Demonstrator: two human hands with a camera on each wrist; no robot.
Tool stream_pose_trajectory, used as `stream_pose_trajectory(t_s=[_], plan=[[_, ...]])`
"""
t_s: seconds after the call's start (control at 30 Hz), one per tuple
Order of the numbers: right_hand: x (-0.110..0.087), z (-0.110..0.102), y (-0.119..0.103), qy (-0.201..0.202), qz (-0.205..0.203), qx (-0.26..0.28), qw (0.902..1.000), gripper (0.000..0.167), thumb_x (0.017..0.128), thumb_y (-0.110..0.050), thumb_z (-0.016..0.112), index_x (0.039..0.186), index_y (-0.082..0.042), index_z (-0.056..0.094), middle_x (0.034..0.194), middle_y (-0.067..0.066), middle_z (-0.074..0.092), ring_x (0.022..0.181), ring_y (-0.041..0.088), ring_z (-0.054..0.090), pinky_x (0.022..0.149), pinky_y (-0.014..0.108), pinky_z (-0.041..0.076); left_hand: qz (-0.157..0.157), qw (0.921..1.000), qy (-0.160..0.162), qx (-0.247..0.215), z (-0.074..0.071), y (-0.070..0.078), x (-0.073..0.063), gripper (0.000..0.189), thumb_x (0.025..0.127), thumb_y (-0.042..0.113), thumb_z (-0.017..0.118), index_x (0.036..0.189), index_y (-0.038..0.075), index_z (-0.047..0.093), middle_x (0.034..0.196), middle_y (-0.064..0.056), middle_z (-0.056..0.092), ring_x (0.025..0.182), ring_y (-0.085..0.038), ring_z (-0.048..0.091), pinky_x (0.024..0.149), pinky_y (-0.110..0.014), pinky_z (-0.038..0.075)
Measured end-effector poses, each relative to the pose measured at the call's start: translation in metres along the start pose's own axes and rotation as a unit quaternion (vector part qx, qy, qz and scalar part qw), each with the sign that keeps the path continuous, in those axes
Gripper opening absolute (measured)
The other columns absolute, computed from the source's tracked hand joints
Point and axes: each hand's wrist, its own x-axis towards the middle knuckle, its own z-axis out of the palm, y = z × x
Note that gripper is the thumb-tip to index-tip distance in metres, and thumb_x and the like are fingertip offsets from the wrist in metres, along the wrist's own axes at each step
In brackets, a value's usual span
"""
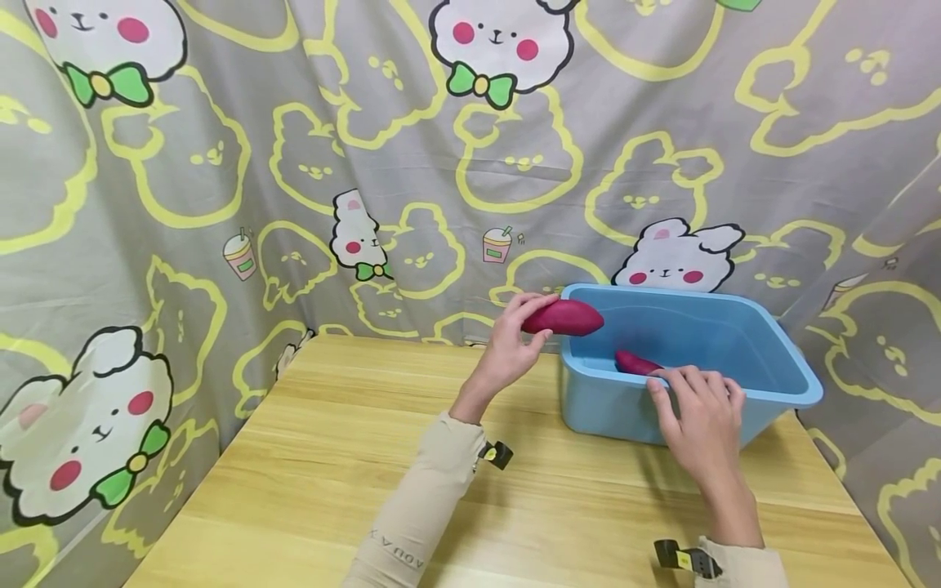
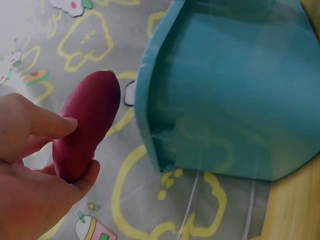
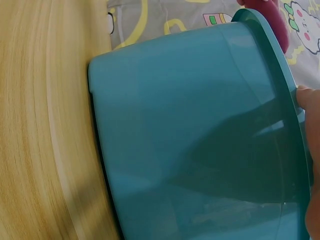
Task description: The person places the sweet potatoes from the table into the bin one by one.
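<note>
A purple-red sweet potato is held up in the air by my left hand, just beside the left rim of a blue bin. In the left wrist view, thumb and fingers grip the lower half of this sweet potato, and its other end sticks out free. My right hand rests over the bin's front rim, thumb on the outer side, fingers bent over the edge; their tips are hidden. Inside the bin, close to those fingers, a second sweet potato shows partly, the rest covered by rim and hand.
The bin stands on a light wood table, at its back right. A grey curtain with yellow outlines and rabbit prints hangs behind the table and along its sides.
</note>
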Motion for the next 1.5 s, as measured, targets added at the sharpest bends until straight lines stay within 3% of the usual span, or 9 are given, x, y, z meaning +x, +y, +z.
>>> stream_pose_trajectory(t_s=[0.13,0.3,0.57,0.67,0.87,1.1,1.5], plan=[[0.000,-0.001,0.000,0.001,-0.002,0.001,1.0000,0.026,0.099,-0.029,0.064,0.108,-0.006,0.073,0.106,0.019,0.067,0.107,0.041,0.050,0.102,0.067,0.024,-0.006,1.0000,-0.007,-0.002,0.010,0.001,0.000,0.044,0.095,0.001,0.071,0.138,0.005,0.063,0.133,-0.014,0.057,0.118,-0.027,0.058,0.096,-0.028,0.051],[-0.001,-0.002,0.000,0.002,-0.005,0.002,1.0000,0.025,0.099,-0.028,0.064,0.107,-0.006,0.073,0.104,0.018,0.067,0.106,0.041,0.050,0.102,0.067,0.024,-0.010,0.9992,-0.006,-0.039,0.018,0.002,0.001,0.041,0.094,0.003,0.073,0.135,0.005,0.066,0.131,-0.012,0.061,0.115,-0.022,0.060,0.096,-0.027,0.052],[-0.001,-0.002,0.001,0.004,-0.007,0.000,1.0000,0.025,0.099,-0.029,0.064,0.106,-0.006,0.073,0.104,0.018,0.067,0.105,0.041,0.051,0.102,0.066,0.025,-0.009,0.9978,-0.013,-0.064,0.029,0.004,0.004,0.040,0.094,-0.009,0.066,0.133,0.001,0.066,0.134,-0.015,0.060,0.119,-0.025,0.060,0.098,-0.025,0.051],[0.000,-0.002,0.002,0.006,-0.008,-0.001,1.0000,0.025,0.100,-0.029,0.064,0.106,-0.006,0.073,0.104,0.018,0.067,0.104,0.041,0.051,0.101,0.067,0.025,-0.012,0.9985,-0.024,-0.048,0.033,0.005,0.005,0.041,0.095,-0.013,0.062,0.133,0.002,0.066,0.135,-0.013,0.060,0.122,-0.022,0.059,0.098,-0.020,0.049],[0.000,-0.002,0.001,0.000,-0.006,-0.007,1.0000,0.026,0.100,-0.030,0.064,0.107,-0.006,0.073,0.105,0.018,0.068,0.105,0.040,0.051,0.102,0.067,0.025,-0.026,0.9963,-0.037,-0.073,0.040,0.006,0.006,0.038,0.095,-0.013,0.062,0.131,-0.001,0.066,0.128,-0.013,0.064,0.115,-0.015,0.065,0.097,-0.021,0.050],[-0.002,-0.001,-0.001,-0.003,-0.004,-0.003,1.0000,0.026,0.099,-0.029,0.064,0.108,-0.007,0.073,0.106,0.018,0.068,0.106,0.040,0.051,0.102,0.067,0.025,-0.037,0.9957,-0.038,-0.076,0.044,0.005,0.004,0.036,0.092,-0.008,0.070,0.126,0.003,0.069,0.125,-0.010,0.065,0.111,-0.014,0.066,0.095,-0.021,0.051],[-0.002,-0.001,0.000,-0.006,0.000,-0.004,1.0000,0.026,0.099,-0.030,0.064,0.109,-0.007,0.073,0.108,0.018,0.068,0.107,0.039,0.050,0.103,0.067,0.024,-0.041,0.9946,-0.047,-0.083,0.045,0.008,0.003,0.030,0.096,0.000,0.069,0.127,0.003,0.069,0.126,-0.010,0.070,0.113,-0.011,0.068,0.096,-0.022,0.051]])
